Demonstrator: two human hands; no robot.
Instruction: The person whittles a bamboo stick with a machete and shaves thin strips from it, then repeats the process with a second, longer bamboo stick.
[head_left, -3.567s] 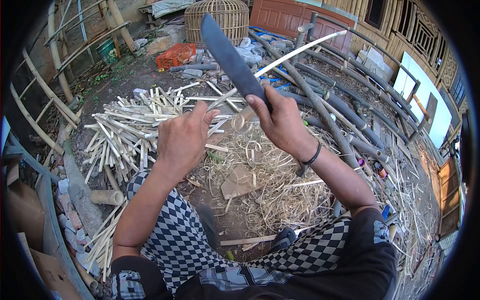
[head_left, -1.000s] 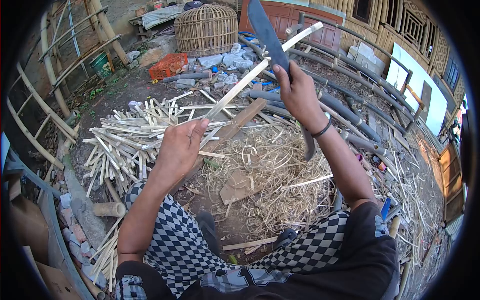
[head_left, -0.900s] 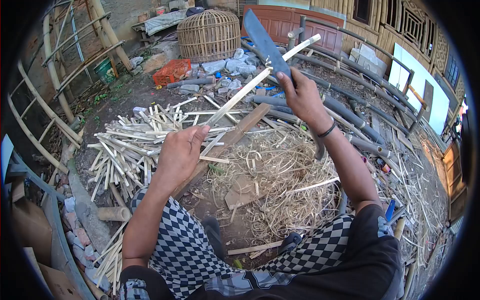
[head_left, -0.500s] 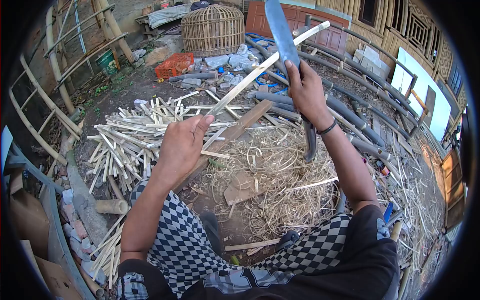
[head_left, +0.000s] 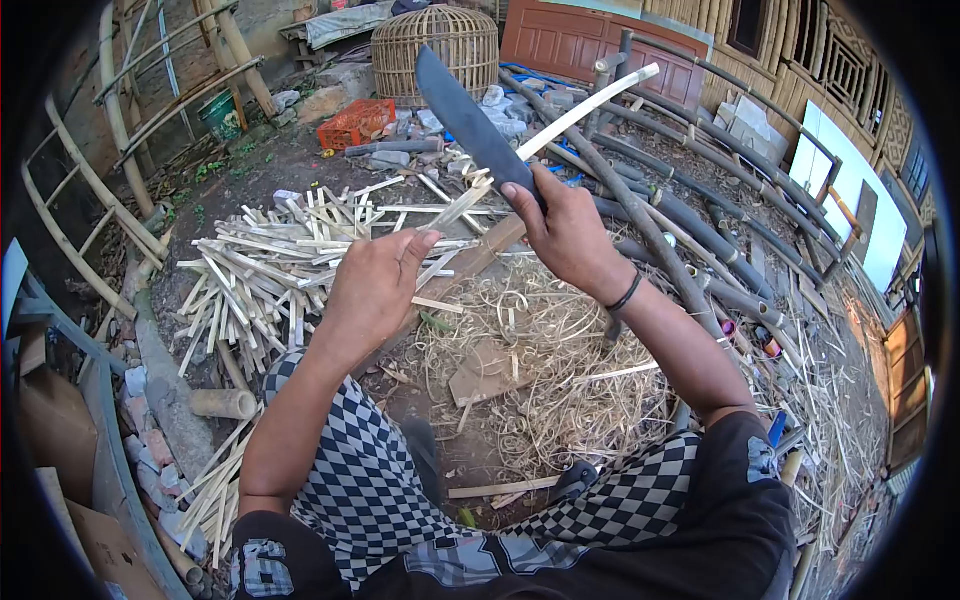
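My left hand (head_left: 378,285) is closed around the near end of a pale bamboo strip (head_left: 592,108), which slants up and away to the right. In my right hand (head_left: 572,232) is the handle of a machete (head_left: 465,118). Its broad dark blade points up and to the left and crosses the strip, hiding part of it. A small curl of bamboo shows at the blade's left edge. My right thumb lies against the lower blade. Below my hands, a wooden plank (head_left: 490,250) slopes across a heap of thin bamboo shavings (head_left: 580,390).
Many split bamboo sticks (head_left: 265,260) lie piled on the left. Dark bamboo poles (head_left: 700,230) lie at the right. Farther back are an orange crate (head_left: 355,123), a woven bamboo cage (head_left: 435,60) and scattered stones. A cut bamboo tube (head_left: 225,403) lies beside my left knee.
My right hand has come lower and left, closer to my left hand. The machete blade has swung from near upright to leaning left across the strip. My left hand has barely moved.
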